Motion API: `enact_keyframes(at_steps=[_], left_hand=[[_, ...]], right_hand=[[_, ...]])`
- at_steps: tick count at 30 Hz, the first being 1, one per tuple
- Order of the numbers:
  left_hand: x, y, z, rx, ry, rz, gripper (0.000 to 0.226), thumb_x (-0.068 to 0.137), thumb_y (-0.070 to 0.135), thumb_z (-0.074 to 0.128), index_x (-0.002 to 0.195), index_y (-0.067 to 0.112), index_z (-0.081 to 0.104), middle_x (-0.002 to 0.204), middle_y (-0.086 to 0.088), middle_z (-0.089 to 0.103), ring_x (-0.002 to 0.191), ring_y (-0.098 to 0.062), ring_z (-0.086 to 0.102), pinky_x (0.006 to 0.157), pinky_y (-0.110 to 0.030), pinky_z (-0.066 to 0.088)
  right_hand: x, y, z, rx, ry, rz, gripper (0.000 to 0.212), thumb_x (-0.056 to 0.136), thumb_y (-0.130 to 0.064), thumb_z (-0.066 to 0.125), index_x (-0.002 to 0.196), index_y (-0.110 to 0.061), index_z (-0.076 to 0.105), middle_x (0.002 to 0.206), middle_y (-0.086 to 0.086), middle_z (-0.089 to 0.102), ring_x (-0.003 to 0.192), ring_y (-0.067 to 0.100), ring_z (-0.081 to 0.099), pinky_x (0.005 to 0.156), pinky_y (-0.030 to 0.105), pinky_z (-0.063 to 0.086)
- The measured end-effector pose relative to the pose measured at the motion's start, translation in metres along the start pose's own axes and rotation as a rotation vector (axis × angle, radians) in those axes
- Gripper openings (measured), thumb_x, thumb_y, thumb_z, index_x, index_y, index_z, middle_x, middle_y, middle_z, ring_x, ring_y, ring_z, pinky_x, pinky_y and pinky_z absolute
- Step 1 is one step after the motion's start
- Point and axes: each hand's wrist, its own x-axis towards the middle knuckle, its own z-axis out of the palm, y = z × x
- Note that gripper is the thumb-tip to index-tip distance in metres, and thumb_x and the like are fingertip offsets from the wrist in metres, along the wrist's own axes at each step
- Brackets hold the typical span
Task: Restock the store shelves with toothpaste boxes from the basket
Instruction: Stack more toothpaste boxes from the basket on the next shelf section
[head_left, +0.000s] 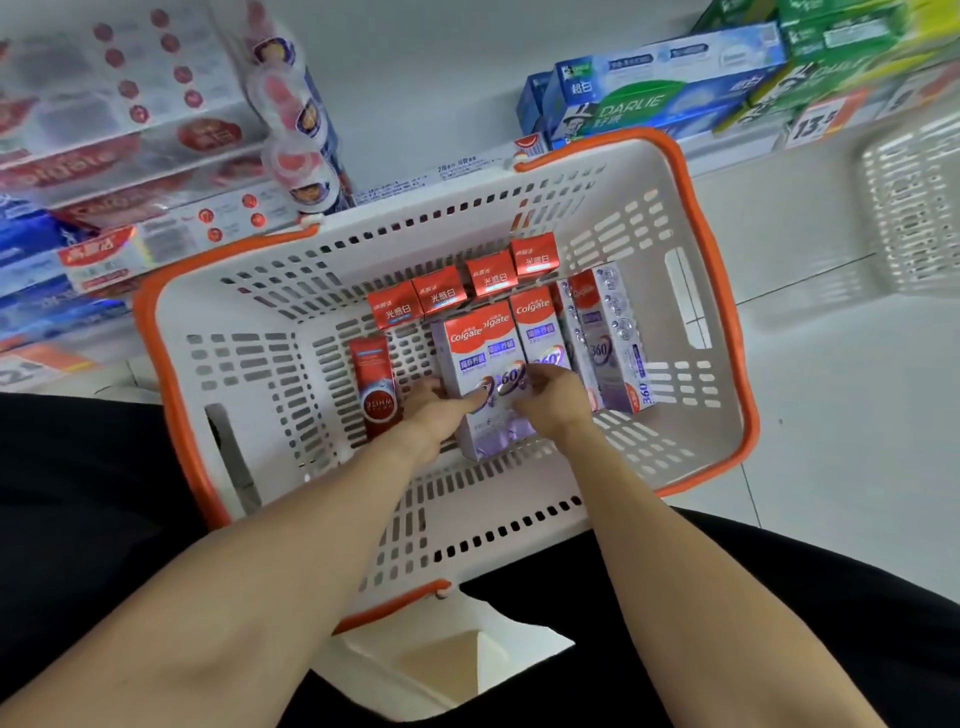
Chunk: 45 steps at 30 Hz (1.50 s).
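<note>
Looking down from my head camera, I have both hands inside a white basket (649, 218) with orange handles, which sits on the floor in front of my knees. My left hand (434, 405) curls its fingers against the left edge of a purple-and-white Colgate 360 box (470, 358), and my right hand (550, 397) pinches the front of the neighbouring Colgate 360 boxes (535, 332), so both hands are gripping the bundle lying in the middle of the basket floor. Just right of them, two more Colgate 360 cartons (610, 338) lie side by side. A red Optic White box (375, 384) lies alone to the left of my left hand. Four small red toothpaste boxes (465, 288) stand in a row along the far wall. Beyond the basket, the store shelves hold red Colgate packs (98, 254) on the left and blue Darlie boxes (649, 104) on the right. A second white basket (909, 208) stands blurred at the right edge.
</note>
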Motion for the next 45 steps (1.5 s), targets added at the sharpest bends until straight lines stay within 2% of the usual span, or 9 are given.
enact_keyframes(at_steps=[3, 8, 15, 20, 28, 32, 36, 41, 45], left_hand=[[-0.01, 0.004, -0.012, 0.045, -0.05, 0.013, 0.024, 0.081, 0.021, 0.083, 0.097, 0.019, 0.065, 0.106, -0.001, 0.072, 0.09, -0.018, 0.068, 0.084, -0.034, 0.055], [-0.016, 0.0, -0.061, 0.325, -0.071, 0.035, 0.053, 0.077, 0.029, 0.087, 0.121, 0.012, 0.063, 0.114, -0.001, 0.069, 0.104, -0.023, 0.066, 0.086, -0.032, 0.053], [-0.032, -0.008, -0.105, 0.194, -0.112, 0.0, 0.048, 0.078, 0.022, 0.086, 0.12, 0.017, 0.064, 0.121, -0.002, 0.069, 0.112, -0.026, 0.065, 0.101, -0.045, 0.052], [-0.048, 0.0, -0.107, 0.192, -0.136, 0.057, 0.06, 0.065, 0.036, 0.092, 0.118, 0.024, 0.067, 0.119, 0.002, 0.073, 0.104, -0.022, 0.07, 0.095, -0.046, 0.056], [-0.121, 0.037, -0.088, -0.075, -0.387, 0.136, 0.045, 0.089, 0.013, 0.073, 0.132, 0.011, 0.058, 0.116, -0.007, 0.073, 0.105, -0.023, 0.069, 0.093, -0.041, 0.054], [-0.171, 0.059, -0.083, -0.205, -0.523, 0.245, 0.043, 0.088, 0.016, 0.07, 0.13, 0.013, 0.061, 0.125, -0.012, 0.07, 0.114, -0.029, 0.066, 0.101, -0.047, 0.051], [-0.228, 0.095, -0.081, -0.261, -0.449, 0.458, 0.05, 0.076, 0.016, 0.074, 0.125, 0.007, 0.065, 0.12, -0.016, 0.071, 0.114, -0.034, 0.067, 0.096, -0.046, 0.055], [-0.293, 0.133, -0.116, -0.191, -0.239, 0.77, 0.044, 0.076, 0.01, 0.079, 0.118, 0.009, 0.067, 0.116, -0.014, 0.074, 0.106, -0.032, 0.071, 0.094, -0.049, 0.056], [-0.338, 0.141, -0.15, -0.112, -0.125, 0.85, 0.055, 0.07, 0.017, 0.089, 0.119, 0.01, 0.066, 0.112, -0.01, 0.075, 0.105, -0.031, 0.071, 0.093, -0.047, 0.056]], right_hand=[[-0.002, -0.001, -0.001, -0.029, 0.0, -0.047, 0.036, 0.08, -0.001, 0.074, 0.116, -0.002, 0.069, 0.1, 0.007, 0.07, 0.085, 0.015, 0.057, 0.07, 0.017, 0.041], [-0.005, -0.006, 0.011, -0.098, 0.04, -0.091, 0.046, 0.067, -0.009, 0.088, 0.11, -0.004, 0.071, 0.102, 0.008, 0.074, 0.081, 0.017, 0.063, 0.07, 0.026, 0.05], [-0.007, -0.017, 0.047, -0.331, -0.082, -0.108, 0.066, 0.061, -0.033, 0.094, 0.104, -0.015, 0.047, 0.087, -0.004, 0.056, 0.083, 0.019, 0.057, 0.07, 0.028, 0.045], [-0.019, -0.042, 0.029, -0.419, -0.188, -0.052, 0.043, 0.057, -0.034, 0.095, 0.078, -0.014, 0.062, 0.083, 0.002, 0.069, 0.073, 0.017, 0.065, 0.068, 0.031, 0.059], [-0.098, -0.106, -0.092, -0.281, -0.542, 0.023, 0.069, 0.056, -0.034, 0.095, 0.108, 0.004, 0.07, 0.101, 0.012, 0.068, 0.086, 0.025, 0.07, 0.071, 0.034, 0.061], [-0.154, -0.124, -0.143, -0.02, -0.577, -0.116, 0.028, 0.058, -0.021, 0.082, 0.082, -0.009, 0.073, 0.074, 0.007, 0.061, 0.061, 0.017, 0.058, 0.058, 0.031, 0.056], [-0.191, -0.135, -0.156, 0.261, -0.685, -0.351, 0.06, 0.062, -0.015, 0.082, 0.113, 0.008, 0.062, 0.107, 0.026, 0.057, 0.09, 0.031, 0.051, 0.075, 0.035, 0.046], [-0.242, -0.171, -0.132, 0.287, -0.618, -0.634, 0.045, 0.079, -0.02, 0.08, 0.122, -0.014, 0.069, 0.119, 0.01, 0.072, 0.113, 0.031, 0.068, 0.099, 0.049, 0.053], [-0.257, -0.195, -0.12, 0.334, -0.627, -0.702, 0.037, 0.069, -0.004, 0.068, 0.105, -0.004, 0.075, 0.105, 0.018, 0.075, 0.095, 0.032, 0.072, 0.082, 0.039, 0.056]])
